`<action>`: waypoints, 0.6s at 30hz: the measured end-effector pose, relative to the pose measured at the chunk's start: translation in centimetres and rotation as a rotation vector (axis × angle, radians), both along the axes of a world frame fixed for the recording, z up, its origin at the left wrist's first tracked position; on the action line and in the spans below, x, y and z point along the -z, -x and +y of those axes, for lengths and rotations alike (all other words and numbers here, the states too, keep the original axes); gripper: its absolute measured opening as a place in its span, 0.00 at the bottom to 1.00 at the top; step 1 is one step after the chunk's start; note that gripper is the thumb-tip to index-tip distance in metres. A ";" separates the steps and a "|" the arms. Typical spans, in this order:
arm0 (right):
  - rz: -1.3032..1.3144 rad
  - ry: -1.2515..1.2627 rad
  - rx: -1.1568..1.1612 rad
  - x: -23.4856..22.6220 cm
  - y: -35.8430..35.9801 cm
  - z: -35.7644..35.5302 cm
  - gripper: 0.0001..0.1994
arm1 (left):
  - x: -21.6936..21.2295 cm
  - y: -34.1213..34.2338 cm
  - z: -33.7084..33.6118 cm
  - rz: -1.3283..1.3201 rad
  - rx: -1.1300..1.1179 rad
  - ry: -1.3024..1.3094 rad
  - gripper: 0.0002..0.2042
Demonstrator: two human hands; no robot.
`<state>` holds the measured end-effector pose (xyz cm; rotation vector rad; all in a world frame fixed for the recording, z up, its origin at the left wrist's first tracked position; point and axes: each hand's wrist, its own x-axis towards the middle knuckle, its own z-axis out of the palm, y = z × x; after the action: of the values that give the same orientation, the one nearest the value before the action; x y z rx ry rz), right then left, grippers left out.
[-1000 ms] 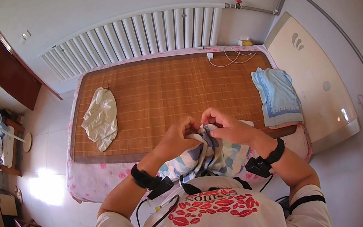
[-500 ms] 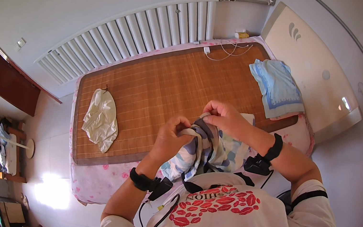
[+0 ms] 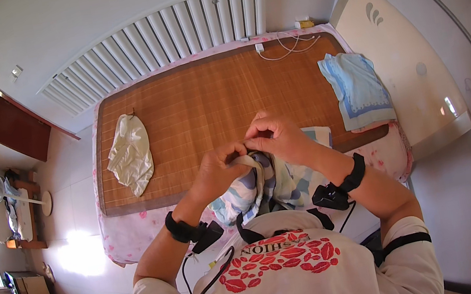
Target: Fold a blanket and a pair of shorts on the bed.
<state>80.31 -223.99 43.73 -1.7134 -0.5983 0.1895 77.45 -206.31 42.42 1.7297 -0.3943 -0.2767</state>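
Note:
Bunched fabric with a blue, grey and white pattern [image 3: 300, 175] hangs from my hands over the near edge of the bed; its exact kind does not show. My left hand [image 3: 220, 165] pinches a gathered edge of this cloth. Close against it, my right hand [image 3: 278, 136] is closed on the same edge, thumb and fingertips together. Both hands meet in front of my chest, and the fingertips partly hide the cloth there.
A brown woven mat [image 3: 202, 102] covers the bed. On it lie a crumpled cream cloth [image 3: 131, 156] at left and a folded light-blue cloth [image 3: 358, 91] at right. A white cable [image 3: 294, 48] rests at the back, near the radiator [image 3: 165, 36]. The headboard [image 3: 404, 67] stands right.
My hands have drawn closer together on the cloth, the right one shifting left. The whole view has tilted a little.

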 end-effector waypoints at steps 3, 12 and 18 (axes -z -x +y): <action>-0.080 0.017 0.117 -0.2 0.0 -0.3 0.04 | -1.0 -1.1 0.0 0.009 -0.044 -0.070 0.09; 0.331 -0.149 -0.028 2.8 2.2 -3.9 0.06 | -7.1 -7.4 0.6 -0.203 -0.196 0.153 0.09; 0.205 -0.017 0.007 10.0 1.7 -4.6 0.13 | -14.1 -7.8 -0.6 -0.352 -0.211 0.343 0.08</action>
<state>78.61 -228.58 33.71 -1.6555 -0.4409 0.3490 85.23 -206.96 56.48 1.4626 -0.4790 0.2414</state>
